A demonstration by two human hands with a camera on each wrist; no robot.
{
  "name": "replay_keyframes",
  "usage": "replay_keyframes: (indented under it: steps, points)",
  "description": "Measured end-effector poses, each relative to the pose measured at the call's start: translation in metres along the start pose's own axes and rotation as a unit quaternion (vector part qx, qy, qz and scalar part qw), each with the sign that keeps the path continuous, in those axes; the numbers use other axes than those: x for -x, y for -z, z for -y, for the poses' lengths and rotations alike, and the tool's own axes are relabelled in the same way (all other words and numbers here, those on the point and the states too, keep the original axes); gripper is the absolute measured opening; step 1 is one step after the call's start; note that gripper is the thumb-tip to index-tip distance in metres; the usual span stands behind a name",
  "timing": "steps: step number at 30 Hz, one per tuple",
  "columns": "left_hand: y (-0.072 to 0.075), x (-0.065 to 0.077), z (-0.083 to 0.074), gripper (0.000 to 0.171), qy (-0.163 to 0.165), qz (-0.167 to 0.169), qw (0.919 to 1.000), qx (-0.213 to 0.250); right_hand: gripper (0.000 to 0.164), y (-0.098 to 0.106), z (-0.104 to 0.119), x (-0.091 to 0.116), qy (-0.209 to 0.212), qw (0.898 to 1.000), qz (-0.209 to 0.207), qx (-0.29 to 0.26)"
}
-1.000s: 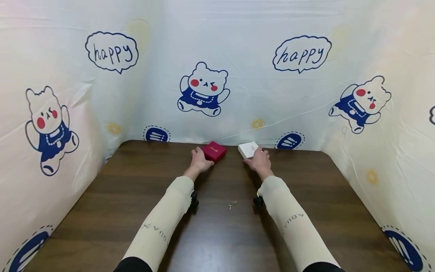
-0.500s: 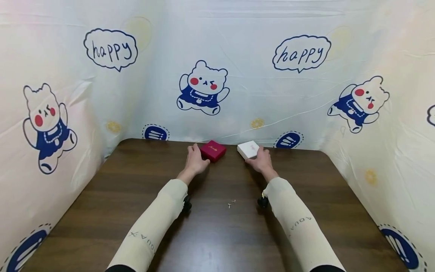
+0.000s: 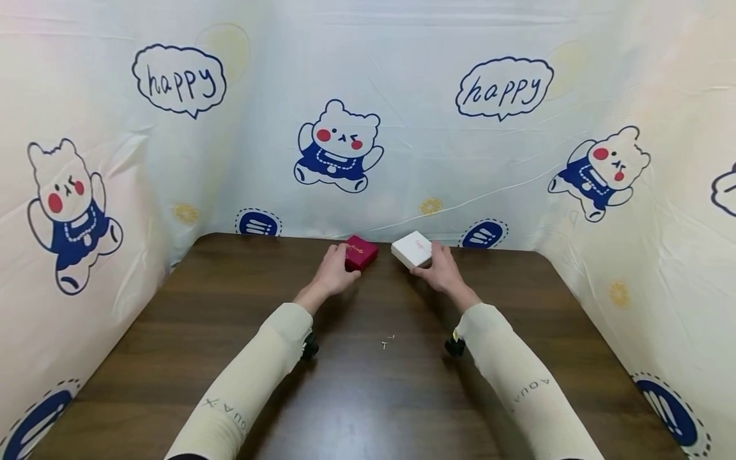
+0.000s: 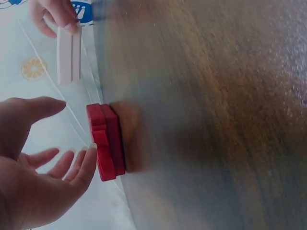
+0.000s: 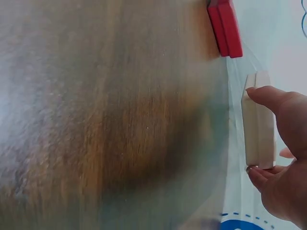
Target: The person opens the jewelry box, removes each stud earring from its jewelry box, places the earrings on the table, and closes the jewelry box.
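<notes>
My right hand point(image 3: 441, 268) grips a small white box point(image 3: 413, 249) with thumb and fingers on opposite sides. In the right wrist view the white box point(image 5: 259, 120) is raised off the table. My left hand point(image 3: 335, 271) is at the left side of a red box point(image 3: 362, 252) with gold lettering. In the left wrist view, the fingers of the left hand point(image 4: 45, 163) are spread and loosely bent beside the red box point(image 4: 105, 141), which rests on the table. A fingertip overlaps its edge; whether it touches, I cannot tell.
Two tiny pin-like pieces point(image 3: 384, 344) lie on the brown wooden table point(image 3: 368, 396), nearer to me. A printed cloth point(image 3: 414, 64) hangs behind the table and along both sides. The boxes are close to the table's far edge.
The right hand has raised the white box and shifted it slightly left. The left hand drew back a little from the red box, then came in at its left side again.
</notes>
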State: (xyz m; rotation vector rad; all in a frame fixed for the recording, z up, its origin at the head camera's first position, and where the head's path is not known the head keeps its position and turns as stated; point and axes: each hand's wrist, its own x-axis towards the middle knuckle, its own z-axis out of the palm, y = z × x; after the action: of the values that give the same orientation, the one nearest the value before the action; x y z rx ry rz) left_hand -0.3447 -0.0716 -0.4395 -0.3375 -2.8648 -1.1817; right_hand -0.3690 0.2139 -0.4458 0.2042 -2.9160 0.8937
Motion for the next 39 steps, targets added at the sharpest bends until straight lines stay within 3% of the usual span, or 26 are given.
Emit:
replay_keyframes:
  steps: [12, 20, 23, 27, 32, 39]
  points:
    - [-0.003, 0.005, -0.006, 0.081, -0.046, 0.058, 0.9973, -0.002, 0.089, 0.005, 0.017, 0.017, 0.096, 0.993, 0.058, -0.026]
    - [-0.011, 0.008, -0.006, 0.103, -0.074, 0.103, 0.991, 0.043, 0.095, 0.002, 0.024, 0.034, 0.169, 0.977, 0.13, -0.028]
    - [-0.014, 0.009, -0.004, 0.105, -0.088, 0.121, 0.9877, 0.044, 0.096, -0.001, 0.026, 0.04, 0.183, 0.97, 0.158, -0.031]
    - [-0.014, 0.014, -0.004, 0.107, -0.081, 0.139, 0.9865, 0.031, 0.094, -0.006, 0.03, 0.043, 0.207, 0.961, 0.182, -0.033]
    - [-0.015, 0.019, -0.001, 0.109, -0.076, 0.149, 0.9858, 0.014, 0.091, -0.01, 0.032, 0.046, 0.214, 0.956, 0.197, -0.023]
    - [-0.019, 0.021, 0.009, 0.109, -0.078, 0.171, 0.9822, -0.014, 0.087, -0.013, 0.03, 0.049, 0.193, 0.954, 0.23, -0.022]
